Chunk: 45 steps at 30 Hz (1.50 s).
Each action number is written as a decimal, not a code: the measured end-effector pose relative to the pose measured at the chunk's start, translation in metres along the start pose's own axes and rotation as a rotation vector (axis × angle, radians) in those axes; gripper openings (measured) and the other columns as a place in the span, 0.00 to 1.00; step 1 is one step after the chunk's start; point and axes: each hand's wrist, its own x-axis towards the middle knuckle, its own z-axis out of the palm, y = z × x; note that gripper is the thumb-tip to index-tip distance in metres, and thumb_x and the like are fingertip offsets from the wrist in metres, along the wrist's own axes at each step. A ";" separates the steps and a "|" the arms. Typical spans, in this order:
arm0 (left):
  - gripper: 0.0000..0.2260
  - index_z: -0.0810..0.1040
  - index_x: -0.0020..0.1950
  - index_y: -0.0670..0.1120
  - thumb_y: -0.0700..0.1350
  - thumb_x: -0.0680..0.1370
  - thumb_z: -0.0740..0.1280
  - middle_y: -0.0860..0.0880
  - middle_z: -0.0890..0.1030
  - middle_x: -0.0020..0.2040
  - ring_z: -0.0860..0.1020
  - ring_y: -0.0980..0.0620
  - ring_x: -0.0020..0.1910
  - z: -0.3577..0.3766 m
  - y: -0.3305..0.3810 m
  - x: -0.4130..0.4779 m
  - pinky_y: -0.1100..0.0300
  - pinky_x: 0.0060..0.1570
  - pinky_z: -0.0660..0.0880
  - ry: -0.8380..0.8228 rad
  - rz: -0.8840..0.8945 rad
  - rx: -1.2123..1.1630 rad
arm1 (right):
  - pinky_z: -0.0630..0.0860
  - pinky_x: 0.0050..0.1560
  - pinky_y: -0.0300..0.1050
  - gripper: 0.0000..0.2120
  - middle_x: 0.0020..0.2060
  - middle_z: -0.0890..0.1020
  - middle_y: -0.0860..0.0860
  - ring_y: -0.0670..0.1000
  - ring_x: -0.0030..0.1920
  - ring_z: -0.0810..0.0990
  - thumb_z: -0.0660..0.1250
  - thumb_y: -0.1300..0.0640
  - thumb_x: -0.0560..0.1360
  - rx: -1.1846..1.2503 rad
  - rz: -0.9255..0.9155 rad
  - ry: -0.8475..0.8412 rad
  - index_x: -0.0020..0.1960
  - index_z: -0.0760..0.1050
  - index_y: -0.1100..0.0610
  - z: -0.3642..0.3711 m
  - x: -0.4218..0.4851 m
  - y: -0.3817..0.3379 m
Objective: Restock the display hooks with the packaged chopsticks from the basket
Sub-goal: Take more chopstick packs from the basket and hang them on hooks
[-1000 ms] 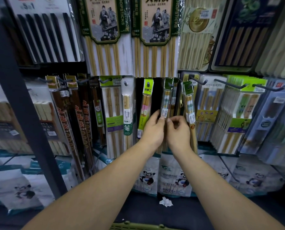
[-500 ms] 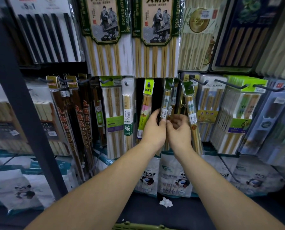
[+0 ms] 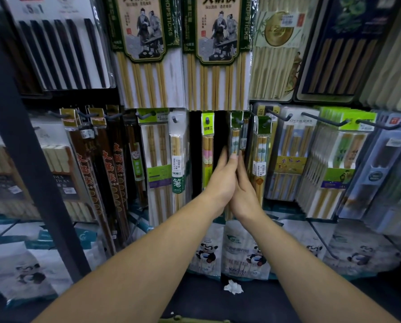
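Note:
A narrow pack of chopsticks with a green header [image 3: 236, 134] hangs on a display hook in the middle row. My left hand [image 3: 220, 180] and my right hand [image 3: 245, 192] are pressed together around its lower half, fingers straight and pointing up, so that part of the pack is hidden. A like pack [image 3: 261, 150] hangs just to the right, and a yellow-headed pack [image 3: 207, 145] just to the left. The basket's green rim [image 3: 192, 320] shows at the bottom edge.
Large chopstick packs [image 3: 218, 54] hang overhead. Dark hooks [image 3: 323, 120] jut out of the rack at the right. A black upright post [image 3: 20, 141] slants down the left. Panda-printed bags [image 3: 243, 250] hang below, and a crumpled white paper [image 3: 233, 287] lies on the dark shelf.
Both hands went from pinching the pack with bent fingers to lying flat against it, palms together, and slid a little upward. The neighbouring pack on the right swung back to hang straighter.

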 end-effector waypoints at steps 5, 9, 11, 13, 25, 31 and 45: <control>0.26 0.53 0.83 0.58 0.60 0.85 0.53 0.54 0.62 0.81 0.59 0.51 0.80 0.001 -0.003 0.004 0.59 0.67 0.55 -0.007 -0.041 0.009 | 0.60 0.77 0.46 0.31 0.76 0.60 0.42 0.43 0.75 0.61 0.56 0.58 0.86 0.058 0.051 -0.011 0.82 0.45 0.43 0.000 0.002 0.001; 0.27 0.53 0.83 0.56 0.60 0.85 0.53 0.53 0.62 0.81 0.59 0.51 0.80 -0.002 -0.003 0.009 0.59 0.68 0.56 -0.027 -0.063 0.018 | 0.57 0.77 0.45 0.27 0.81 0.56 0.43 0.43 0.78 0.57 0.52 0.46 0.87 -0.051 0.088 0.012 0.82 0.44 0.39 -0.003 0.006 0.002; 0.26 0.54 0.83 0.55 0.60 0.86 0.54 0.52 0.63 0.81 0.61 0.53 0.78 -0.005 -0.002 0.009 0.60 0.67 0.57 -0.041 -0.060 0.033 | 0.57 0.74 0.41 0.26 0.81 0.55 0.42 0.41 0.76 0.56 0.51 0.46 0.87 -0.077 0.084 0.011 0.81 0.45 0.38 -0.004 0.006 0.002; 0.26 0.54 0.83 0.54 0.59 0.86 0.54 0.52 0.62 0.81 0.62 0.59 0.73 -0.007 0.000 0.007 0.62 0.65 0.57 -0.050 -0.056 0.029 | 0.57 0.76 0.42 0.26 0.81 0.55 0.43 0.43 0.77 0.57 0.51 0.46 0.87 -0.066 0.095 0.011 0.81 0.45 0.38 -0.004 0.003 0.002; 0.25 0.66 0.80 0.54 0.57 0.83 0.63 0.53 0.68 0.78 0.67 0.59 0.74 -0.066 -0.038 -0.082 0.64 0.66 0.62 -0.185 -0.132 0.262 | 0.56 0.74 0.37 0.34 0.76 0.53 0.31 0.32 0.74 0.53 0.54 0.38 0.81 -0.235 0.173 -0.071 0.83 0.47 0.42 -0.008 -0.106 0.040; 0.04 0.80 0.51 0.55 0.48 0.84 0.65 0.51 0.86 0.47 0.85 0.53 0.48 -0.134 -0.117 -0.139 0.52 0.56 0.79 -0.023 -0.218 0.466 | 0.76 0.53 0.38 0.13 0.57 0.80 0.44 0.44 0.56 0.79 0.64 0.52 0.83 -0.330 0.397 -0.080 0.67 0.71 0.47 0.001 -0.173 0.107; 0.28 0.68 0.69 0.44 0.61 0.78 0.68 0.41 0.77 0.62 0.76 0.38 0.61 -0.273 -0.318 -0.270 0.43 0.59 0.76 0.337 -0.734 0.948 | 0.76 0.58 0.45 0.10 0.53 0.83 0.57 0.57 0.56 0.81 0.67 0.58 0.79 -0.795 0.862 -0.825 0.57 0.82 0.60 0.055 -0.306 0.344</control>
